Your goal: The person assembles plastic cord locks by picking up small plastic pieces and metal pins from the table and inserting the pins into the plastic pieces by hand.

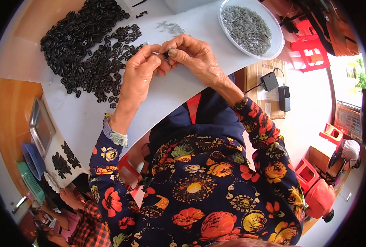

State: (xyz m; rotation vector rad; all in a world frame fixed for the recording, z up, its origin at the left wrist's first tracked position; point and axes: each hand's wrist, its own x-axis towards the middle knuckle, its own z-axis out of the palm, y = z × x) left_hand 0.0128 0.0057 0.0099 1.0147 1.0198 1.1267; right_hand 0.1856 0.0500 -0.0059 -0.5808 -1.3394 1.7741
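Note:
Above the white table [150, 109], my left hand [138, 76] and my right hand [197, 57] meet with their fingertips together. Between them is a small black plastic part [167, 54], mostly covered by the fingers. Both hands are closed in a pinch on it. A tiny pale bit shows by my right thumb; whether it is a metal piece I cannot tell. To the left of my hands spreads a large pile of small black plastic parts [86, 39] with holes in them. Beyond my hands lie a few loose thin metal pieces [171, 28].
A round translucent tub [278, 43] full of small metal pieces stands at the far right. A cardboard box [257, 74] with a black adapter [269, 81] is beside the table. A metal tray [47, 127], baskets [32, 158] and a co-worker's hand [69, 198] are at left.

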